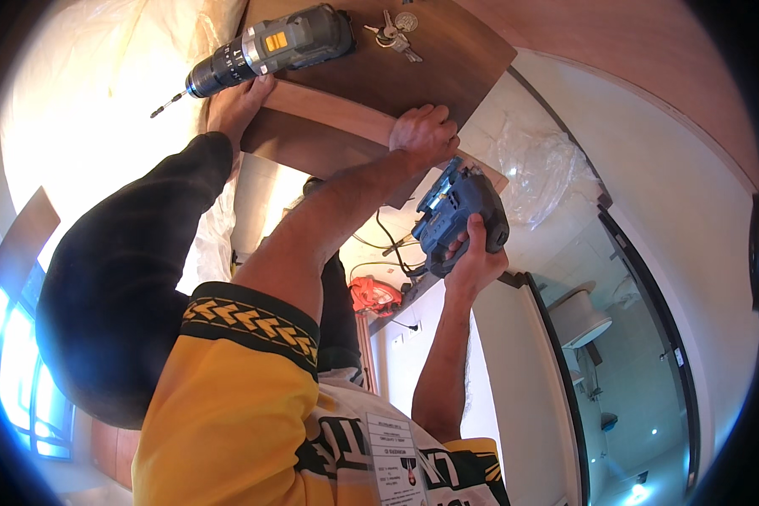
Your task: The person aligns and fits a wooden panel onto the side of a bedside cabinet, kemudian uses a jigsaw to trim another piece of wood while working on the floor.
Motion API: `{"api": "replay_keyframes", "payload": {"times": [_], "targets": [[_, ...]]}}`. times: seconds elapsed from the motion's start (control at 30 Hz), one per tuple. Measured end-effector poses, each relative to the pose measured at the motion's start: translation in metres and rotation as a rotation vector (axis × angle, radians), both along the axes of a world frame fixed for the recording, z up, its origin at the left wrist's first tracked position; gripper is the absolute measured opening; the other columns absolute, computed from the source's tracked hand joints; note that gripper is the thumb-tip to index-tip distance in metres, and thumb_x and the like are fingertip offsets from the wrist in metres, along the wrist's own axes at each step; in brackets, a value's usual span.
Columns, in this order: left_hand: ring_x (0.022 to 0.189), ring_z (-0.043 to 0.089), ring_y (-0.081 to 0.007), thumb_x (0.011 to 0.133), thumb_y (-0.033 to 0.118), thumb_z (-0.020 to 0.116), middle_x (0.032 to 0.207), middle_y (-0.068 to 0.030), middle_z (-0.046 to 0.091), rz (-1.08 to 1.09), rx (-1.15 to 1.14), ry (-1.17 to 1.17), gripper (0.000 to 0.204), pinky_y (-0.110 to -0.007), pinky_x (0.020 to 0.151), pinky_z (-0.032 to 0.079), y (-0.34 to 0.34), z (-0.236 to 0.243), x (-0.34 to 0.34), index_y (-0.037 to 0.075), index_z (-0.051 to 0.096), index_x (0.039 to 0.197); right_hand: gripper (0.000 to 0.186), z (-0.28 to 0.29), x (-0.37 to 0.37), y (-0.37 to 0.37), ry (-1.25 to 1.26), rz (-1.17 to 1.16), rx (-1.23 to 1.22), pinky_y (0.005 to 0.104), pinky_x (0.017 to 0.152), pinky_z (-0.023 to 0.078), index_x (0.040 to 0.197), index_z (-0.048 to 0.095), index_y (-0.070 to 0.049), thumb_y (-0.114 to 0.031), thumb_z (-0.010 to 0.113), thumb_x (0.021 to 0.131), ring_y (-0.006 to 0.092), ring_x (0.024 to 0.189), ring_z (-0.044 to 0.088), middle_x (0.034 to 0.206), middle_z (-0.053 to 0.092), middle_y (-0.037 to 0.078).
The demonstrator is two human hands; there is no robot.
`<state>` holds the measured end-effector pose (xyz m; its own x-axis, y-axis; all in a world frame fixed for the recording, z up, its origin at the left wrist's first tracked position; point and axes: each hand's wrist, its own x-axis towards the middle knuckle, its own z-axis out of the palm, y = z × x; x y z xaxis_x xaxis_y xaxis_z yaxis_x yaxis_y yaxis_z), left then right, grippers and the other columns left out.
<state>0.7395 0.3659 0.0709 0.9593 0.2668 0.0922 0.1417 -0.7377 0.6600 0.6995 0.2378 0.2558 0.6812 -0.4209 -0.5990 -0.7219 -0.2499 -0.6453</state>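
My left hand [426, 135] is closed over a narrow wooden strip [337, 110], which lies across a dark brown board [464, 51]. In my right hand [478, 266] is a blue jigsaw [460, 215], its front up against the strip just past my left hand. The jigsaw's blade cannot be made out. A bare foot [238, 105], below a black trouser leg, rests at the strip's left end. Above that foot a cordless drill [291, 42] with a long bit lies on the board, pointing left.
Keys [392, 35] on a ring lie on the board right of the drill. Clear plastic sheeting [540, 169] is crumpled on the floor to the right. Dark cords [388, 232] and an orange-red bundle [374, 293] lie below the board. A glass-fronted bathroom with a toilet [578, 320] is at right.
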Motion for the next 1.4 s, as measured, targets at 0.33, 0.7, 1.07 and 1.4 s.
{"api": "replay_keyframes", "payload": {"times": [0.33, 0.7, 1.07, 1.4], "targets": [[0.078, 0.064, -0.0210, 0.076, 0.024, 0.075, 0.078, -0.0026, 0.055, -0.013, -0.009, 0.025, 0.015, -0.039, 0.068, 0.056, -0.0007, -0.0014, -0.0007, 0.015, 0.069, 0.066, 0.035, 0.0004, 0.0001, 0.0022, -0.015, 0.012, -0.023, 0.0277, 0.042, 0.043, 0.090, 0.067, 0.001, -0.029, 0.084, 0.087, 0.0133, 0.051, 0.055, 0.070, 0.061, 0.004], [0.077, 0.064, -0.0211, 0.076, 0.023, 0.075, 0.077, -0.0025, 0.055, 0.003, -0.008, -0.009, 0.014, -0.039, 0.067, 0.057, -0.0011, -0.0011, 0.0005, 0.015, 0.069, 0.065, 0.036, 0.0007, 0.0002, 0.0008, 0.000, 0.005, -0.013, 0.0280, 0.043, 0.043, 0.092, 0.068, 0.002, -0.030, 0.084, 0.087, 0.0132, 0.052, 0.056, 0.070, 0.061, 0.004], [0.076, 0.064, -0.0217, 0.076, 0.024, 0.075, 0.077, -0.0028, 0.055, 0.003, -0.008, 0.006, 0.015, -0.040, 0.067, 0.057, -0.0001, -0.0021, -0.0006, 0.015, 0.069, 0.065, 0.034, -0.0001, 0.0016, 0.0023, -0.002, 0.021, -0.025, 0.0285, 0.043, 0.042, 0.091, 0.067, 0.001, -0.029, 0.082, 0.088, 0.0138, 0.051, 0.055, 0.070, 0.061, 0.004], [0.076, 0.064, -0.0218, 0.076, 0.024, 0.075, 0.077, -0.0028, 0.055, -0.004, -0.006, 0.014, 0.014, -0.040, 0.066, 0.056, -0.0005, -0.0040, 0.0005, 0.015, 0.069, 0.066, 0.033, -0.0011, 0.0021, 0.0020, -0.005, -0.007, -0.012, 0.0293, 0.043, 0.042, 0.091, 0.068, 0.001, -0.028, 0.083, 0.087, 0.0139, 0.051, 0.055, 0.070, 0.061, 0.004]]}}
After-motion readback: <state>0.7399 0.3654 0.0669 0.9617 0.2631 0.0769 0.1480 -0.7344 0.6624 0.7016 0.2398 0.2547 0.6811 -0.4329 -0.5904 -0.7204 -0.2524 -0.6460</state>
